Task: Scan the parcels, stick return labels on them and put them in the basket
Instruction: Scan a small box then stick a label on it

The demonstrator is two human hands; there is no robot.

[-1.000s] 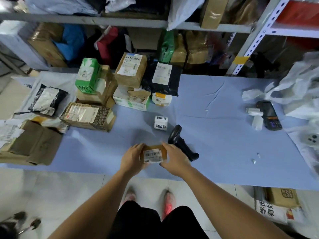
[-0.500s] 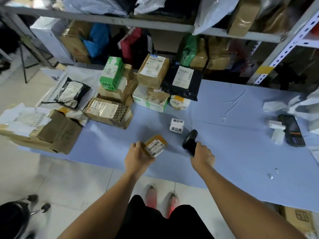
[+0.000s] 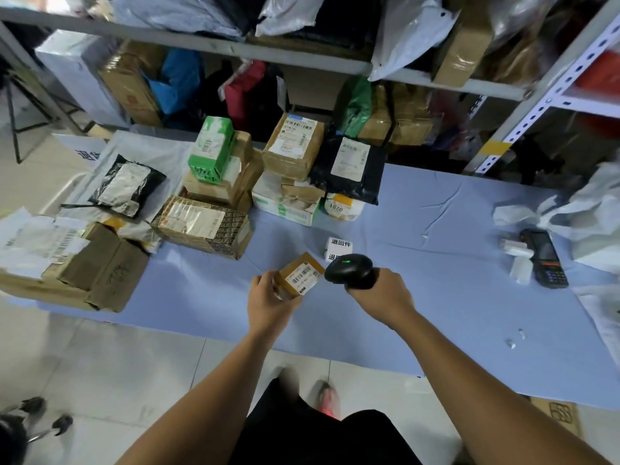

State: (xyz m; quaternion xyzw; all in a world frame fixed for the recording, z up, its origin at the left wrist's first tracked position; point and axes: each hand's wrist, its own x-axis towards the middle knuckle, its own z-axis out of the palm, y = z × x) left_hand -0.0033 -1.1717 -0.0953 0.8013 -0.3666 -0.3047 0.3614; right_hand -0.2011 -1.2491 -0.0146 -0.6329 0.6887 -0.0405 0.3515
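Aiming the scanner (image 3: 350, 271) at the parcel (image 3: 300, 275) is new; the right grip (image 3: 379, 293), which shared the parcel a second ago, now clenches the scanner's handle, lifted off the bench (image 3: 436, 280); a green light shows on its head; the left grip (image 3: 268, 302) alone grasps the parcel, tilted above the bench's near edge, barcode toward the scanner; scanning looks underway; the label roll (image 3: 339, 245) sits just behind for the next step.

label roll (image 3: 339, 244): "退回件" | yellow-white parcel (image 3: 342, 207): "1820", written by hand
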